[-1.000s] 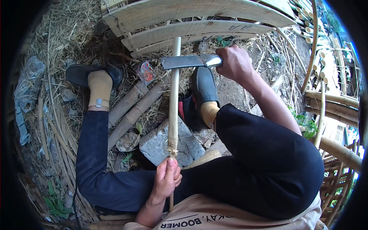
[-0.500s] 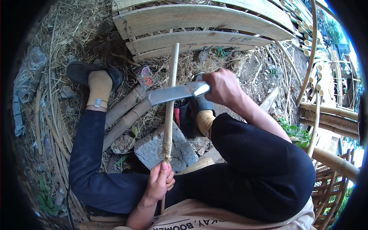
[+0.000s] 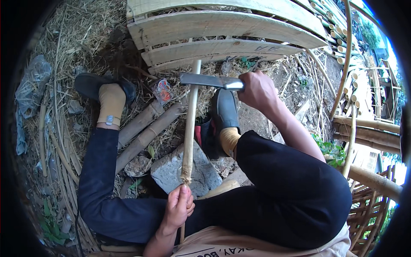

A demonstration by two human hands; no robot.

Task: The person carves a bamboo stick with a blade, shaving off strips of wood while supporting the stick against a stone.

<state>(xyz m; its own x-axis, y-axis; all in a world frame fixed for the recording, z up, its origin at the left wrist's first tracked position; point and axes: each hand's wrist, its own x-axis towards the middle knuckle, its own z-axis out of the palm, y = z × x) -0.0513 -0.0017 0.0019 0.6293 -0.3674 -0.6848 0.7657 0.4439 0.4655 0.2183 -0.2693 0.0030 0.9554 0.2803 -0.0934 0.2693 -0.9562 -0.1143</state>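
My left hand (image 3: 179, 204) is closed around the thin lower end of a pale bamboo stick (image 3: 189, 137), just below a rough joint. The stick points away from me, over a grey stone block (image 3: 169, 169). My right hand (image 3: 259, 91) grips the handle of a machete-like knife (image 3: 205, 80) with a broad metal blade. That blade lies across the stick near its far end; whether the edge bites into the wood I cannot tell.
A slatted wooden crate (image 3: 222, 25) stands ahead. Two bamboo poles (image 3: 150, 130) lie on the straw-covered ground at left, near a plastic bag (image 3: 35, 85). Cut bamboo poles (image 3: 349, 92) are stacked at the right. My bent legs (image 3: 291, 188) flank the work.
My right hand has moved the knife away from me along the stick, from its middle toward the far end. The stick has shifted slightly nearer me; my left hand keeps its grip.
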